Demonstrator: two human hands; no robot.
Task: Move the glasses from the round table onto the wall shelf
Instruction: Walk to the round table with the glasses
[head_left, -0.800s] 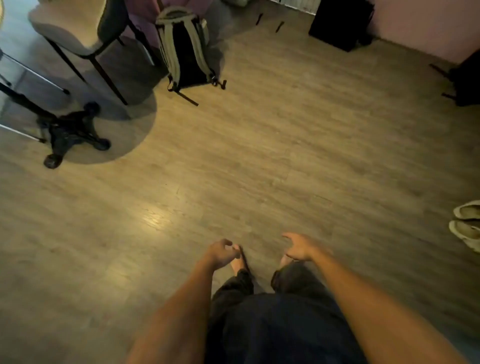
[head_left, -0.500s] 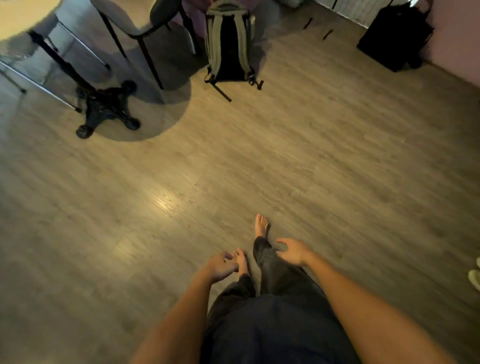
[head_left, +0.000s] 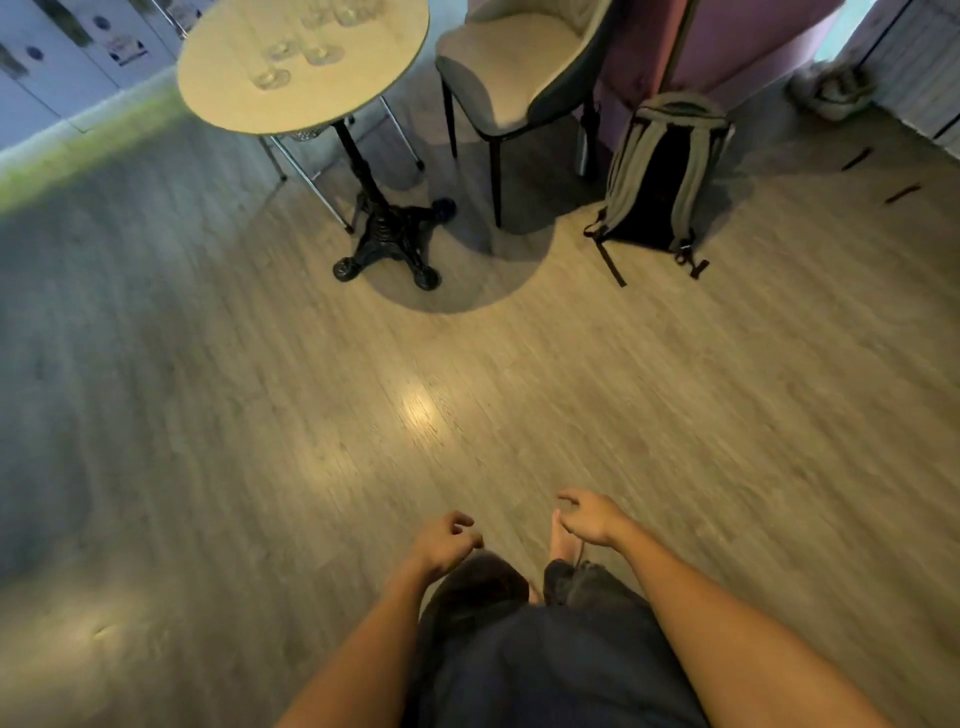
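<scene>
The round table (head_left: 244, 101) stands at the upper left on a black cast-iron foot. Several clear glasses (head_left: 304, 49) stand on its pale top, blurred and partly cut off by the frame's upper edge. My left hand (head_left: 447, 540) and my right hand (head_left: 589, 517) hang low in front of me, far from the table. Both hold nothing, with fingers loosely curled and apart. No wall shelf is in view.
A beige chair (head_left: 511, 78) stands right of the table. A grey-green backpack (head_left: 665, 174) leans against a pink panel (head_left: 727, 41). White cabinets (head_left: 62, 57) line the far left. Wooden floor (head_left: 260, 415) stretches between me and the table.
The view has tilted up and swung left, so the tabletop with its glasses has come into sight. My legs have stepped forward; both hands stay low and hold nothing.
</scene>
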